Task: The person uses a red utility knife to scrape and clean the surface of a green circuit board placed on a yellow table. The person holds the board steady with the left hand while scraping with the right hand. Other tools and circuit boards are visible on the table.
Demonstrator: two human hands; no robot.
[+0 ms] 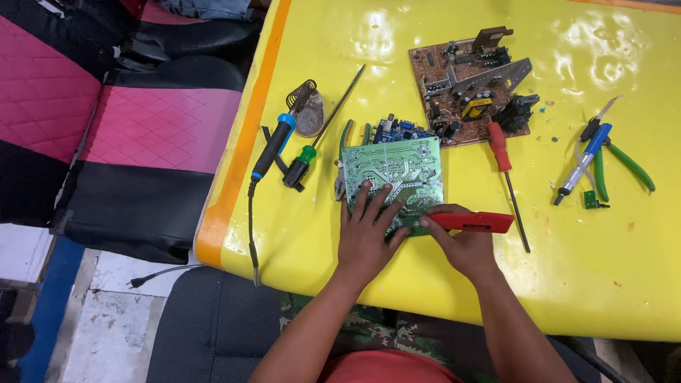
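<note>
Green circuit board lies solder side up at the centre of the yellow table. The left hand presses flat on it, fingers spread, grasping nothing; the right hand grips a red flat tool at the board's 4 o'clock corner. Risk: the tool may slip on the glossy surface toward the fingers, or the board may slide toward the pliers at 9 o'clock.

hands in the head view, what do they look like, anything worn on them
Both the left hand and the right hand are bare: no gloves, rings, watch or bands visible. The forearms are bare too, with no sleeves reaching them. Fingernails are short and plain.
</note>
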